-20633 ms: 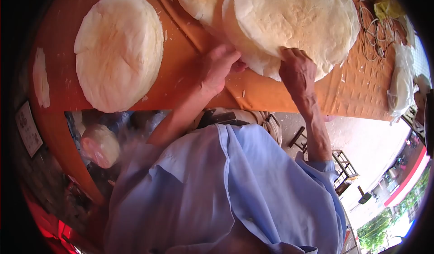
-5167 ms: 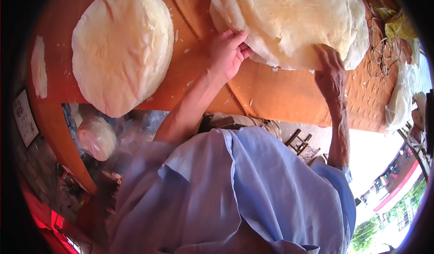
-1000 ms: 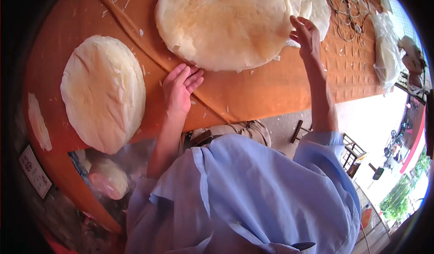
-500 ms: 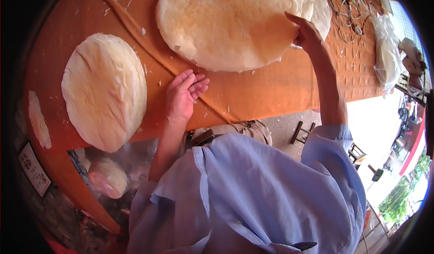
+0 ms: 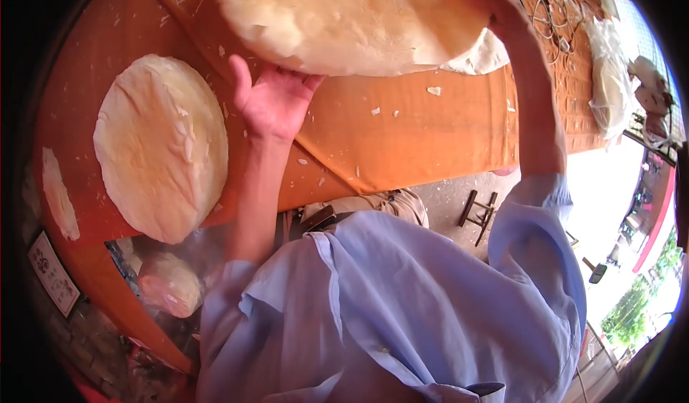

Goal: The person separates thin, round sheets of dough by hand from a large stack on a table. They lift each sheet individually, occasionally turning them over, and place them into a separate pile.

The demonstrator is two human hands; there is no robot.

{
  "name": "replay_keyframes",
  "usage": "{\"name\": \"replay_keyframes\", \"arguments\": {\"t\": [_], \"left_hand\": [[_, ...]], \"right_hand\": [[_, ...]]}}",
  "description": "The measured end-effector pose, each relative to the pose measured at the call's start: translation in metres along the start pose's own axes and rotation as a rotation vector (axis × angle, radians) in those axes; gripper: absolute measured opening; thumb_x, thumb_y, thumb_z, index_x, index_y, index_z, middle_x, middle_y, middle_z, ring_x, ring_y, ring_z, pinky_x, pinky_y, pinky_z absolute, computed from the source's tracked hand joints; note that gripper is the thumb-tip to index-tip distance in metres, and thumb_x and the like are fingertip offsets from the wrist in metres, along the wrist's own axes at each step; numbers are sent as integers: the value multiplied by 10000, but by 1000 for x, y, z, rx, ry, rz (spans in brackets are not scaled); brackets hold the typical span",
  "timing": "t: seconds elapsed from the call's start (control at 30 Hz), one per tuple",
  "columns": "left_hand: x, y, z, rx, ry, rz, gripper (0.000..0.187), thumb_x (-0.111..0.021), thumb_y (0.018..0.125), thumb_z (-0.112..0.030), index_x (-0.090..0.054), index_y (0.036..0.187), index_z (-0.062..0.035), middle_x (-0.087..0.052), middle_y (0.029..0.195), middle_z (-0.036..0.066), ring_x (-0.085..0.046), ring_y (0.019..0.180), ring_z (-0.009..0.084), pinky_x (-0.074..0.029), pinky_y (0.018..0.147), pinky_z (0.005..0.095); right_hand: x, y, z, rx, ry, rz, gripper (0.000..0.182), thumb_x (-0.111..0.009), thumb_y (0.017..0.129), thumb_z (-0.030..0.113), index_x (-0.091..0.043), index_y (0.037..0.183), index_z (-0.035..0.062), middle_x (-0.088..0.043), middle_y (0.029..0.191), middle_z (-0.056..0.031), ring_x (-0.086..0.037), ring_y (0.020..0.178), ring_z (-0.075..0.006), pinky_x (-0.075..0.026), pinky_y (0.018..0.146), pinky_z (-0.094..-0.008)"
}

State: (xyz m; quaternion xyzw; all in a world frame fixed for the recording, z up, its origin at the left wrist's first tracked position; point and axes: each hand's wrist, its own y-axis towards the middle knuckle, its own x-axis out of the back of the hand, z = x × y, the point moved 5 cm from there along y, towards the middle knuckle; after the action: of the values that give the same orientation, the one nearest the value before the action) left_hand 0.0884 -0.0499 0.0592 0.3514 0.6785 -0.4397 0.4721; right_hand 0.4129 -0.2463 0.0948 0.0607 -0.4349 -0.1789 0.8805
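A large, pale round flatbread (image 5: 344,22) is lifted off the table at the top of the view, its near edge raised. My right hand (image 5: 491,7) grips its right side; the fingertips are hard to make out against it. Under the near left edge lies my left hand (image 5: 276,101), palm up with the thumb spread wide, its fingertips hidden beneath the bread. Part of another thin round sheet (image 5: 488,55) shows below the lifted one at the right. To the left, a stack of similar flatbreads (image 5: 161,152) rests on the table.
An orange cloth (image 5: 402,130) covers the table, with crumbs scattered over it. A torn strip of bread (image 5: 59,195) lies at the far left. Cables (image 5: 549,26) and a plastic bag (image 5: 610,80) are at the right. A filled bag (image 5: 170,283) sits below the table.
The large flatbread has risen and shifted up and left, exposing more cloth. My left hand has moved up to its edge with the thumb opening. My right hand has moved slightly up.
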Motion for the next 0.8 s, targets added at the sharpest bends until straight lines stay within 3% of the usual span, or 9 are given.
{"name": "replay_keyframes", "arguments": {"t": [0.07,0.13,0.17,0.27,0.33,0.5,0.67,0.7,0.8], "left_hand": [[21,19,6,44,145,-281,769,-604,873,-551,-372,1393,-34,-455,1365,137,-426,1266,318,-329,1092,533],[41,30,12,55,458,-420,547,-622,926,-310,-418,1354,-35,-492,1327,119,-472,1235,269,-400,1056,493],[39,34,14,34,483,-397,493,-610,928,-231,-429,1344,-39,-505,1312,111,-492,1213,255,-422,1040,476],[41,36,22,-7,536,-385,411,-574,931,-48,-449,1323,-43,-534,1276,96,-542,1159,225,-477,1001,438],[45,43,27,-27,540,-418,403,-549,931,3,-446,1318,-35,-539,1267,97,-563,1134,222,-497,985,429],[57,42,22,-23,558,-450,381,-567,927,-22,-449,1288,-5,-549,1247,111,-564,1135,227,-492,990,443],[54,31,19,-13,553,-470,322,-570,933,-71,-474,1224,24,-564,1201,147,-570,1125,258,-493,988,437],[57,27,17,13,584,-464,312,-566,938,-90,-479,1213,30,-565,1193,157,-570,1126,268,-495,985,435],[57,16,14,87,625,-422,320,-554,956,-163,-488,1191,42,-560,1185,187,-570,1123,297,-499,974,431]], "right_hand": [[-23,-29,-69,-147,-414,109,414,-751,744,164,-655,1112,1,-681,967,-52,-651,875,-199,-507,801,-294],[-34,-40,-83,-572,-233,90,441,-763,733,224,-655,1099,5,-669,965,-48,-641,893,-196,-505,805,-298],[-33,-39,-75,-827,-49,23,457,-769,727,255,-655,1093,6,-663,964,-46,-636,902,-194,-504,806,-301],[-25,-37,-67,-1114,97,-41,512,-787,709,346,-655,1074,11,-646,961,-41,-621,928,-190,-501,812,-307],[-20,-35,-69,-1162,124,-86,553,-799,698,406,-655,1061,15,-635,959,-37,-611,945,-187,-499,815,-312],[-24,-42,-73,-1094,213,-328,597,-834,668,409,-622,1085,39,-606,909,-55,-551,930,-155,-481,795,-317],[-26,-52,-86,-1310,668,-381,564,-841,691,317,-611,1131,50,-636,901,-55,-596,806,-164,-492,778,-316],[-38,-49,-87,-1322,906,-371,427,-803,742,301,-648,1075,83,-650,902,-26,-613,760,-151,-498,771,-304],[-44,-16,-30,-1194,1246,-347,288,-603,876,81,-588,1118,-74,-635,1145,-184,-621,1088,-243,-523,898,-407]]}}
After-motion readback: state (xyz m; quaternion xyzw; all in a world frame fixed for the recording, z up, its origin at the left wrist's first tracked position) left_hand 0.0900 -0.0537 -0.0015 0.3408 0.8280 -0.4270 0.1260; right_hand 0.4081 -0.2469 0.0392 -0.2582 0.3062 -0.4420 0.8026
